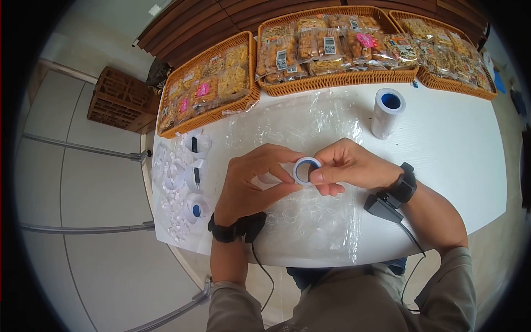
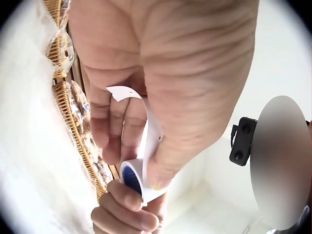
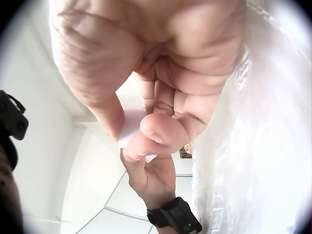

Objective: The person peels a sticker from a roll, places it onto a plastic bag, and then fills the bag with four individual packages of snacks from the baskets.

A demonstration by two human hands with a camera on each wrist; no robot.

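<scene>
A small white paper label roll (image 1: 295, 172) with a blue core is held between both hands over the table. My right hand (image 1: 357, 166) grips it from the right, thumb at the front of the ring. On the other side, my left hand (image 1: 249, 180) pinches a loose strip (image 2: 154, 129) of the roll's paper, its thumb pressing the strip near the roll. The strip's free end curls back toward the left palm in the left wrist view. In the right wrist view, fingers partly hide the white paper (image 3: 130, 127).
Clear plastic sheeting (image 1: 332, 221) lies under the hands on the white table (image 1: 464, 166). A taller roll (image 1: 383, 122) stands at right. Wicker baskets (image 1: 332, 82) of packaged snacks line the back. White paper loops (image 1: 193, 213), black pens (image 1: 197, 178) and scraps lie at left.
</scene>
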